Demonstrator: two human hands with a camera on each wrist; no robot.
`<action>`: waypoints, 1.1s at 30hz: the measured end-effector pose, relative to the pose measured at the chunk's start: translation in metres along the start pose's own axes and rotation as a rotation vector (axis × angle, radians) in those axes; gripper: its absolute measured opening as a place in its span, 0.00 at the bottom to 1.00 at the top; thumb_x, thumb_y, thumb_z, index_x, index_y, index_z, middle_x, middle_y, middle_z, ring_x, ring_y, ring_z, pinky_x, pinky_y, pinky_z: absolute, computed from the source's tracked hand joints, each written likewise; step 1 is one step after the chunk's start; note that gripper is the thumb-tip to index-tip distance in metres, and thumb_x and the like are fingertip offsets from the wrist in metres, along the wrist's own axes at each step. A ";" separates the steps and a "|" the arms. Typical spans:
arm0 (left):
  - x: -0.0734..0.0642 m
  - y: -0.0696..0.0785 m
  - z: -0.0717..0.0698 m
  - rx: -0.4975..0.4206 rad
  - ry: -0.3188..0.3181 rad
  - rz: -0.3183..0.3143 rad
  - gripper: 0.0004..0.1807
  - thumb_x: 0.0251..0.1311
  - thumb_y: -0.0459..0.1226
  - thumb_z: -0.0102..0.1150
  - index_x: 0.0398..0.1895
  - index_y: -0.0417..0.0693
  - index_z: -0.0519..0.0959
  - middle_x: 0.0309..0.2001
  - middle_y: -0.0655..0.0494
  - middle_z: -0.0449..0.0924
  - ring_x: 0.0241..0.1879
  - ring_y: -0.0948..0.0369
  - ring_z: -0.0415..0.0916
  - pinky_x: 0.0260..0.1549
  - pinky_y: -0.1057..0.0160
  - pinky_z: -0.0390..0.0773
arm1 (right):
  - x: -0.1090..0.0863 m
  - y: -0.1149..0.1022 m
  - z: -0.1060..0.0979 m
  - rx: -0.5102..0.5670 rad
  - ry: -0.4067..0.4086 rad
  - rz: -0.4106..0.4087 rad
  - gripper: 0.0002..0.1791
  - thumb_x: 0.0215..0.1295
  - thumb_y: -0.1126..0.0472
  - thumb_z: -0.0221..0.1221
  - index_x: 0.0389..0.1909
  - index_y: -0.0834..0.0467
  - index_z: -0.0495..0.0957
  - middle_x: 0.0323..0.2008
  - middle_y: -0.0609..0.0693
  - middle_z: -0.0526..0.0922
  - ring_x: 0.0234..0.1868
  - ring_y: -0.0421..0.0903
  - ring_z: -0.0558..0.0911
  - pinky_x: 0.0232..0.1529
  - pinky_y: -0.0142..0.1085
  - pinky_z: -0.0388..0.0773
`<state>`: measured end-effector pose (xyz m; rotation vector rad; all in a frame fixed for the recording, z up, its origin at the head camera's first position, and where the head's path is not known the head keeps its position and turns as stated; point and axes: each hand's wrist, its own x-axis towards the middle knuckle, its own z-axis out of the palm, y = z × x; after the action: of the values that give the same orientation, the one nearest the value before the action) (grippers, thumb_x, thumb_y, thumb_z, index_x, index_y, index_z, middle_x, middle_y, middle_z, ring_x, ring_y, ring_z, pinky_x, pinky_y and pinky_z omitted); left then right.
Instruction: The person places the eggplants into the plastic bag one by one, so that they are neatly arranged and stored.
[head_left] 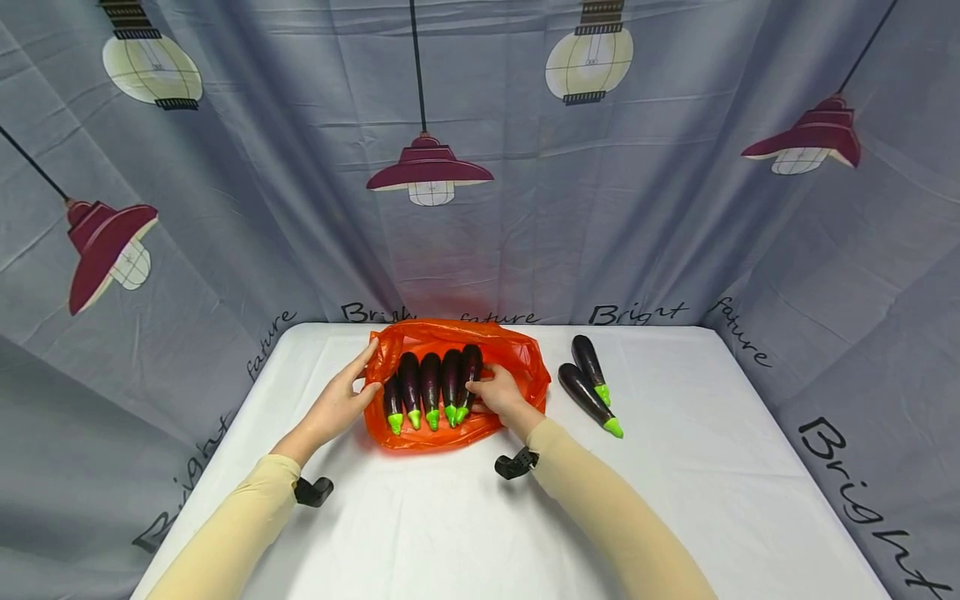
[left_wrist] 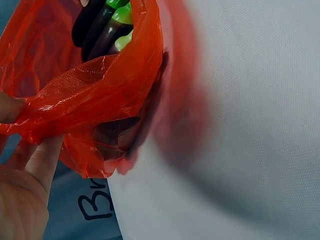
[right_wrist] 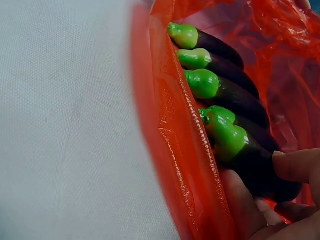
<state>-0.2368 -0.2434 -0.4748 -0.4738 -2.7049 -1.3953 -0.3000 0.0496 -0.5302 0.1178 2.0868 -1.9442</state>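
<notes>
An orange-red plastic bag [head_left: 525, 358] lies open on the table, with several dark purple eggplants [head_left: 431, 383] side by side inside, green stem ends toward me. My left hand [head_left: 339, 406] pinches the bag's left edge between thumb and fingers; the left wrist view shows the film bunched there. Inside the bag, my right hand [head_left: 501, 392] grips the rightmost eggplant [head_left: 470, 371], thumb on one side and fingers around the other. In the right wrist view that eggplant [right_wrist: 260, 170] lies against its neighbour, close to the bag's front rim.
Two more eggplants [head_left: 585, 396] lie on the white table [head_left: 690, 483] to the right of the bag, one overlapping the other. A grey curtain [head_left: 495, 250] printed with lamps and lettering hangs behind the table and along its sides.
</notes>
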 end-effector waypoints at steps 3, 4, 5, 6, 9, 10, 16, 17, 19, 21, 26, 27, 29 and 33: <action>0.000 0.000 0.000 0.000 -0.001 -0.002 0.44 0.72 0.31 0.58 0.84 0.63 0.49 0.79 0.47 0.55 0.66 0.42 0.69 0.50 0.53 0.83 | 0.000 0.000 0.000 -0.007 0.011 -0.005 0.31 0.68 0.69 0.63 0.69 0.70 0.64 0.48 0.65 0.80 0.38 0.52 0.85 0.38 0.45 0.87; 0.000 0.001 0.000 -0.001 0.000 -0.001 0.44 0.72 0.30 0.58 0.84 0.63 0.49 0.79 0.47 0.55 0.66 0.42 0.69 0.50 0.53 0.83 | 0.000 0.000 -0.001 -0.010 0.015 -0.005 0.31 0.68 0.70 0.63 0.69 0.70 0.65 0.48 0.65 0.80 0.38 0.51 0.85 0.38 0.45 0.87; 0.000 0.001 0.000 0.000 0.001 -0.001 0.44 0.72 0.30 0.58 0.84 0.63 0.49 0.79 0.47 0.55 0.66 0.42 0.69 0.50 0.54 0.83 | 0.001 0.000 -0.001 -0.015 0.018 -0.009 0.30 0.68 0.70 0.63 0.68 0.71 0.65 0.48 0.65 0.80 0.37 0.51 0.84 0.38 0.44 0.87; 0.000 0.001 0.000 0.000 0.001 -0.001 0.44 0.72 0.30 0.57 0.84 0.63 0.49 0.79 0.47 0.55 0.66 0.42 0.69 0.50 0.54 0.83 | 0.001 0.000 -0.002 -0.020 0.023 -0.010 0.30 0.68 0.70 0.63 0.68 0.71 0.66 0.48 0.65 0.81 0.37 0.50 0.84 0.38 0.44 0.87; 0.000 0.000 0.000 -0.003 0.003 0.001 0.44 0.72 0.30 0.58 0.84 0.63 0.50 0.79 0.47 0.55 0.66 0.42 0.69 0.50 0.53 0.83 | 0.001 0.000 -0.003 -0.040 0.030 -0.019 0.28 0.67 0.71 0.63 0.66 0.73 0.67 0.48 0.66 0.81 0.36 0.50 0.84 0.36 0.41 0.87; 0.000 0.000 0.000 -0.001 0.004 0.002 0.44 0.72 0.30 0.58 0.84 0.63 0.50 0.79 0.47 0.55 0.66 0.42 0.69 0.51 0.53 0.83 | 0.001 0.000 -0.003 -0.047 0.032 -0.023 0.27 0.67 0.71 0.63 0.65 0.73 0.68 0.47 0.66 0.81 0.35 0.49 0.84 0.35 0.40 0.87; 0.000 0.000 0.000 0.002 0.006 0.009 0.44 0.72 0.30 0.58 0.84 0.62 0.50 0.79 0.47 0.56 0.66 0.42 0.69 0.50 0.53 0.83 | 0.000 -0.001 -0.004 -0.099 0.048 -0.030 0.26 0.67 0.71 0.64 0.63 0.74 0.70 0.46 0.64 0.80 0.33 0.49 0.84 0.34 0.38 0.87; 0.000 0.000 0.000 0.001 0.005 0.009 0.44 0.72 0.30 0.58 0.84 0.62 0.50 0.79 0.46 0.56 0.66 0.42 0.69 0.50 0.53 0.83 | -0.001 -0.002 -0.005 -0.110 0.050 -0.033 0.26 0.67 0.71 0.64 0.63 0.75 0.71 0.46 0.64 0.80 0.33 0.49 0.84 0.34 0.38 0.87; 0.000 0.000 0.000 0.001 0.006 0.005 0.44 0.72 0.30 0.58 0.84 0.62 0.50 0.79 0.47 0.56 0.66 0.42 0.69 0.50 0.52 0.83 | -0.002 -0.003 -0.005 -0.130 0.056 -0.043 0.26 0.66 0.71 0.64 0.63 0.75 0.71 0.45 0.64 0.80 0.34 0.49 0.84 0.35 0.39 0.87; 0.000 0.000 0.000 -0.001 0.005 0.002 0.44 0.72 0.30 0.58 0.84 0.63 0.49 0.79 0.47 0.56 0.66 0.42 0.69 0.51 0.52 0.83 | -0.003 -0.004 -0.006 -0.139 0.058 -0.050 0.26 0.66 0.72 0.64 0.63 0.75 0.71 0.45 0.64 0.80 0.35 0.51 0.85 0.37 0.40 0.87; -0.001 0.000 -0.001 0.001 0.005 -0.003 0.44 0.72 0.31 0.58 0.84 0.64 0.49 0.79 0.47 0.57 0.66 0.43 0.69 0.50 0.52 0.83 | -0.007 -0.008 -0.008 -0.151 0.055 -0.066 0.28 0.66 0.73 0.63 0.65 0.74 0.70 0.47 0.66 0.81 0.40 0.58 0.86 0.42 0.45 0.86; -0.001 0.000 -0.001 0.001 0.005 -0.004 0.44 0.72 0.31 0.58 0.84 0.64 0.49 0.79 0.47 0.57 0.66 0.43 0.69 0.50 0.52 0.83 | -0.007 -0.008 -0.009 -0.157 0.052 -0.070 0.28 0.66 0.73 0.63 0.66 0.73 0.70 0.48 0.66 0.81 0.42 0.59 0.85 0.43 0.45 0.86; -0.001 0.000 -0.001 0.003 0.006 -0.003 0.44 0.72 0.31 0.58 0.84 0.64 0.49 0.79 0.47 0.56 0.66 0.43 0.69 0.50 0.52 0.83 | -0.009 -0.009 -0.011 -0.180 0.049 -0.085 0.28 0.66 0.72 0.63 0.66 0.73 0.70 0.50 0.66 0.81 0.43 0.58 0.85 0.44 0.45 0.86; -0.001 0.000 0.000 0.005 0.007 0.002 0.44 0.72 0.31 0.58 0.84 0.64 0.49 0.79 0.47 0.55 0.66 0.42 0.69 0.50 0.52 0.83 | -0.012 -0.011 -0.017 -0.243 0.044 -0.121 0.28 0.65 0.70 0.64 0.65 0.71 0.71 0.53 0.66 0.80 0.46 0.56 0.83 0.45 0.43 0.86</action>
<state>-0.2360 -0.2442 -0.4752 -0.4704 -2.7014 -1.3861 -0.2940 0.0666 -0.5161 -0.0179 2.3902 -1.7478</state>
